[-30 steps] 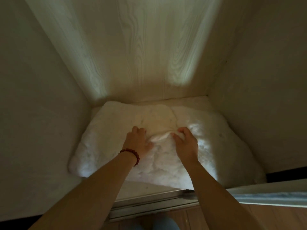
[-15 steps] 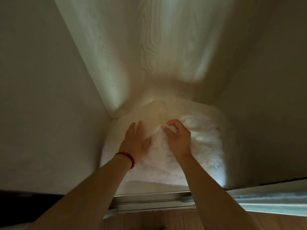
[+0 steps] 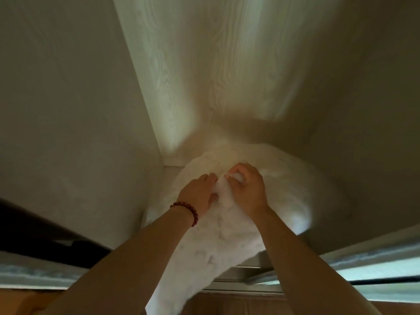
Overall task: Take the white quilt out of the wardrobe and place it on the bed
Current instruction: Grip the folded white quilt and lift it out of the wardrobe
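Observation:
The white fluffy quilt (image 3: pixel 218 237) hangs bunched and lifted inside the pale wood wardrobe, and its lower end droops over the sill toward me. My left hand (image 3: pixel 198 193), with a red bead bracelet on the wrist, grips the quilt's top fold from the left. My right hand (image 3: pixel 247 188) is closed on the same fold from the right, with white fabric showing between its fingers. The bed is not in view.
The wardrobe's back panel (image 3: pixel 218 71) and side walls (image 3: pixel 68 105) close in around the quilt. A metal sliding-door track (image 3: pixel 245 278) runs along the sill. Sliding door edges show at lower left (image 3: pixel 34 269) and lower right (image 3: pixel 375 269). Wooden floor lies below.
Both hands have closed on the quilt's middle fold and pulled it up and toward me. The quilt has gone from lying flat to a raised bundle that spills over the sill.

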